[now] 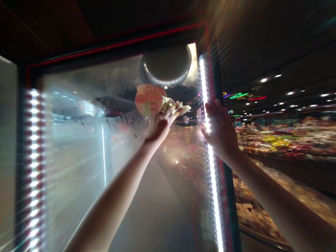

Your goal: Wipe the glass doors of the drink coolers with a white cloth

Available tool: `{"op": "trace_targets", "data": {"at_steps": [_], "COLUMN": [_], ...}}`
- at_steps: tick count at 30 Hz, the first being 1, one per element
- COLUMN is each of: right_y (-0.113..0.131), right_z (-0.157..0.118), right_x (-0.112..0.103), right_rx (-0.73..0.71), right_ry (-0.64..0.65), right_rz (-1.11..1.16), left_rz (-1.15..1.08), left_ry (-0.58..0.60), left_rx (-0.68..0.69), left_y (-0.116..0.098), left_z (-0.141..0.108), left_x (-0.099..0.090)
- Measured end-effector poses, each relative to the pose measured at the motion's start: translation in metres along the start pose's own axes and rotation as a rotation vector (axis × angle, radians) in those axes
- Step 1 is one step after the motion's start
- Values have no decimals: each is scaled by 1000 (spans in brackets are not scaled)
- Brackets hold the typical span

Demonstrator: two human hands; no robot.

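With fingers closed over a crumpled pale cloth (pixel 168 101), my left hand (pixel 160 123) presses against the fogged glass door (pixel 136 203). A round reddish sticker (pixel 149 99) shows on the glass just left of the cloth. My right hand (pixel 220 129) rests at the door's right edge, beside the bright LED strip (pixel 213 182), its fingers stretched upward along the dark frame (pixel 232 206). Fog blurs much of the pane, and dark streaks mark its middle left.
Another LED strip (pixel 34 154) runs down the left side of the door. A large round dark shape (pixel 166 64) appears at the glass's top. To the right, blurred shop displays (pixel 283 140) hold colourful goods, and packaged items (pixel 254 210) lie lower down.
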State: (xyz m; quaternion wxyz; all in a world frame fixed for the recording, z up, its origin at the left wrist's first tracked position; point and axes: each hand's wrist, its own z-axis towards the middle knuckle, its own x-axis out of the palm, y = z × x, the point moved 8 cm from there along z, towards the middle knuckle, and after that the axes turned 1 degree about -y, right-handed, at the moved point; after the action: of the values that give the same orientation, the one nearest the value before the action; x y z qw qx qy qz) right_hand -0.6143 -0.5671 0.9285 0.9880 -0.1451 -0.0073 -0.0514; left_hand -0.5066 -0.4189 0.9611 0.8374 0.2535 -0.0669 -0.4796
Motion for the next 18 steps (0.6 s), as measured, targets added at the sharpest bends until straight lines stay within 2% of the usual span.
{"op": "trace_targets", "data": {"at_steps": [3, 6, 9, 11, 14, 16, 18], "right_y": [24, 42, 51, 55, 63, 71, 79], "right_z": [-2, -3, -5, -5, -5, -4, -4], "right_x": [6, 15, 25, 34, 44, 50, 53], "right_rx": [-51, -78, -79, -75, -51, -32, -21], "right_ry": [23, 48, 53, 60, 59, 50, 39], "right_rz": [2, 47, 76, 100, 131, 136, 138], "left_rz": [-9, -44, -39, -10, 18, 19, 7], "left_ry": [-61, 38, 129, 115, 27, -10, 5], "left_rx": [-67, 56, 157, 127, 5, -47, -37], "left_y": [0, -10, 2, 21, 43, 44, 38], "left_z": [2, -13, -31, -33, -24, -19, -21], "left_x": [3, 5, -9, -22, -32, -30, -24]}}
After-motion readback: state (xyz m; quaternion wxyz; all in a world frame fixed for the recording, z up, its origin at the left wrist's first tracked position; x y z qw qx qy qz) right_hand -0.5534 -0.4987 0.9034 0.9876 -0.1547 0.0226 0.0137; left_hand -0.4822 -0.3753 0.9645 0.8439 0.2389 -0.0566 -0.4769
